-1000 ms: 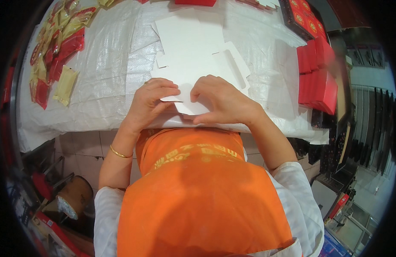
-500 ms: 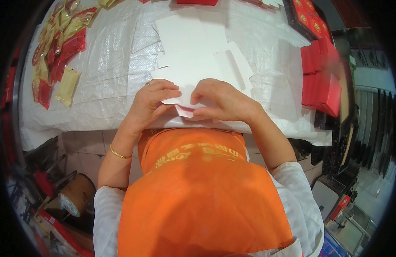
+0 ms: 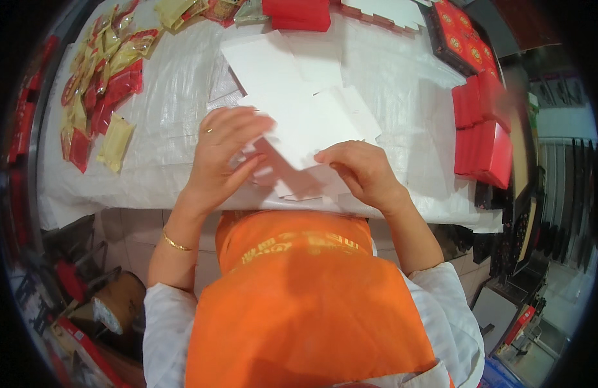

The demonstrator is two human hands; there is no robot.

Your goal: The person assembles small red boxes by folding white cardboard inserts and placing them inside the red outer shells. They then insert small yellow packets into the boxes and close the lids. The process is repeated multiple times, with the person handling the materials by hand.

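Note:
A flat white cardboard box blank (image 3: 282,103) lies tilted over other white blanks (image 3: 361,111) at the table's near edge. My right hand (image 3: 365,173) pinches the near right corner of the top blank between thumb and fingertips. Beside its left edge is my left hand (image 3: 226,155), fingers stretched and thumb apart, slightly blurred; whether it touches the cardboard is hard to tell. Under the raised near edge, a shaded pinkish area and a white flap (image 3: 302,187) show.
Gold and red wrapped packets (image 3: 108,84) are heaped at the left, one gold packet (image 3: 116,142) nearest. Folded red boxes (image 3: 483,152) stand at the right below a patterned red box (image 3: 464,39). Another red box (image 3: 297,14) and white cardboard pieces (image 3: 389,11) are at the back.
The top blank has turned, its far end swinging left and its near corner coming up. My left hand has opened from its edge; my right hand has moved right to the corner.

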